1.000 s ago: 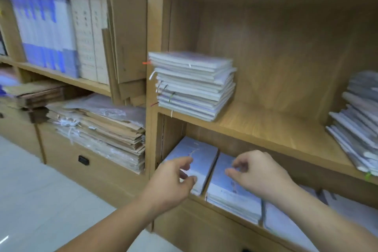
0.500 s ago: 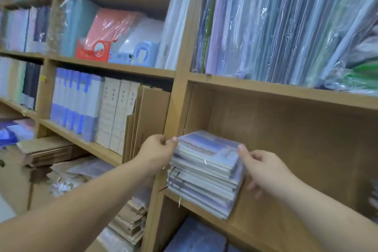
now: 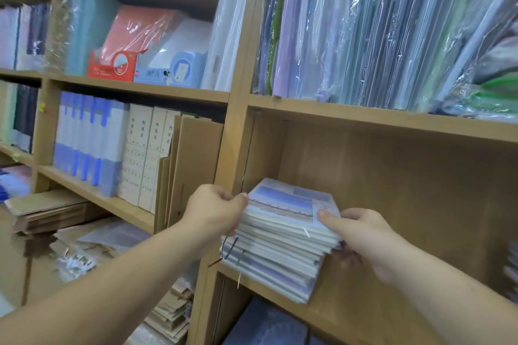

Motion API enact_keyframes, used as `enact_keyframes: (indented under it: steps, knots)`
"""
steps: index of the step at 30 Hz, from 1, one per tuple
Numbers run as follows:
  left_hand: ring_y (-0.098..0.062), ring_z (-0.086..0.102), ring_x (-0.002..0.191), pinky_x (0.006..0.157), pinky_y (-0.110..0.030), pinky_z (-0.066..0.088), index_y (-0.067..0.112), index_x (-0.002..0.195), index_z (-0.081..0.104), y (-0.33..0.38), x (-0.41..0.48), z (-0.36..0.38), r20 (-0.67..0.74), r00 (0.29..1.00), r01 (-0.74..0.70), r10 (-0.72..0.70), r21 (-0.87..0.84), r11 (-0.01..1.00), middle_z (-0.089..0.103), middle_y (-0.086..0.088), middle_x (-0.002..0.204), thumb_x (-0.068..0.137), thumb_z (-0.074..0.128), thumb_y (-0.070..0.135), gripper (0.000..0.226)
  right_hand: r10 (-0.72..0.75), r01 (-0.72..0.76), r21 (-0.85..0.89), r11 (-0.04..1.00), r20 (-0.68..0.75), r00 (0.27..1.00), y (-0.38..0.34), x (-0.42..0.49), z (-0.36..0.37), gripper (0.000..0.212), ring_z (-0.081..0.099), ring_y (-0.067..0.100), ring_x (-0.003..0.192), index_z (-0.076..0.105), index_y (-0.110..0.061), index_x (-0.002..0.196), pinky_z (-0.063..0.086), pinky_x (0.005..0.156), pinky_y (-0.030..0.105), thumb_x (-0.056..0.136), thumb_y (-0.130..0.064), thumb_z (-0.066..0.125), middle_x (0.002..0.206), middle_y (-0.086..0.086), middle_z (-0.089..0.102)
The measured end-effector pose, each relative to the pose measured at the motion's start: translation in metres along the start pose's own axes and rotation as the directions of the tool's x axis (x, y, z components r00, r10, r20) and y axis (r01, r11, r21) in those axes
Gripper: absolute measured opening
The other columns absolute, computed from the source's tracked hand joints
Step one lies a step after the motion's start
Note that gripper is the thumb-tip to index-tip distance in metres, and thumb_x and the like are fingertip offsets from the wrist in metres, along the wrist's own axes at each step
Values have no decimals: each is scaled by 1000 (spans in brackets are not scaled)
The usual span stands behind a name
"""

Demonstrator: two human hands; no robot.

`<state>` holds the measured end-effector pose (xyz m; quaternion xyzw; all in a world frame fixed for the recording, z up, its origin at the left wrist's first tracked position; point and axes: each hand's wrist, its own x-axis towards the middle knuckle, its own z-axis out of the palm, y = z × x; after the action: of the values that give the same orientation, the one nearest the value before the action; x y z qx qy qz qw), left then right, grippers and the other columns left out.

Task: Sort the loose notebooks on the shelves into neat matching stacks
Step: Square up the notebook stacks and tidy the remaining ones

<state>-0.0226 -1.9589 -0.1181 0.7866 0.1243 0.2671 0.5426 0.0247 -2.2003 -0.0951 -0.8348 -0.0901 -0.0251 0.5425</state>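
A stack of pale blue and white notebooks point(image 3: 277, 241) lies at the left end of a wooden shelf compartment point(image 3: 372, 288). My left hand point(image 3: 214, 211) grips the stack's upper left edge, thumb on the top cover. My right hand point(image 3: 361, 235) holds the right side of the upper notebooks, thumb on top and fingers underneath. The upper part of the stack sits slightly skewed over the lower part. More blue notebooks point(image 3: 266, 325) lie on the shelf below, mostly hidden.
Upright blue and white binders point(image 3: 89, 140) and brown card folders point(image 3: 193, 165) fill the left compartment. Plastic-wrapped folders point(image 3: 378, 31) stand on the shelf above. Piles of brown envelopes point(image 3: 168, 314) sit lower left. Another notebook stack point(image 3: 511, 272) shows at the right edge.
Both hands rose from the lower shelf's notebooks to the stack on the middle shelf and closed on its two sides. My view tilted upward.
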Motion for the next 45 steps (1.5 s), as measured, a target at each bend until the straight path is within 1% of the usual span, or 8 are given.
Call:
enact_keyframes:
  steps: [8,19,25,30,34,38,41,45]
  knots:
    - [-19,59,66,56,-25,51,-3,102,69,34,-5,-5,247,950,280,-191,-402,872,62,-11,78,88,79,24,32,-58,51,-101,994,-72,996,2,1,-11,29,48,16,40,71,-1,93,39,44,26,95,-29,63,53,2,57]
    - [-25,67,80,60,-30,53,-1,120,63,12,-36,14,445,869,399,-217,-368,840,75,-20,103,85,80,13,41,46,-50,37,998,103,994,22,-25,-40,14,69,15,68,69,-7,109,49,56,22,98,-10,60,85,4,77]
    - [-35,73,103,99,-55,54,2,117,58,-5,-78,5,459,888,99,34,-262,960,74,-20,112,85,79,6,38,-123,121,39,992,55,991,39,-68,-50,63,74,15,99,57,-28,125,58,92,43,79,15,63,107,-5,77]
    - [-10,71,106,97,-34,58,45,147,40,-28,-143,32,382,874,-260,300,-154,953,69,21,122,94,70,5,73,-347,328,-140,934,-150,926,85,-133,-46,49,60,-1,107,43,-37,122,45,83,20,92,1,52,114,-22,62]
    - [0,47,137,115,-40,44,55,155,21,-63,-181,64,434,825,-349,362,-112,930,47,34,147,101,60,14,79,-249,209,-203,957,-195,949,147,-171,-51,38,62,3,101,43,-38,118,48,76,21,98,-10,57,113,-19,63]
    - [-13,65,112,100,-49,55,67,150,0,-97,-220,105,485,820,-333,304,-28,942,53,39,133,103,57,20,88,-74,-4,-300,954,-246,966,214,-198,-55,61,65,17,104,26,-30,148,52,74,29,98,-18,59,127,-10,62]
    - [-8,66,105,90,-46,58,64,150,10,-120,-235,145,520,795,-344,313,-39,938,59,31,129,104,53,22,76,-14,-71,-306,950,-266,964,253,-215,-62,62,61,10,93,25,-30,148,42,65,13,98,-12,57,120,-13,60]
    - [5,58,116,96,-36,56,60,152,19,-145,-249,194,522,788,-348,326,-58,936,51,36,138,103,51,23,69,74,-180,-386,905,-273,959,297,-224,-76,87,65,12,90,-5,-31,159,54,72,26,99,-18,57,117,-10,60]
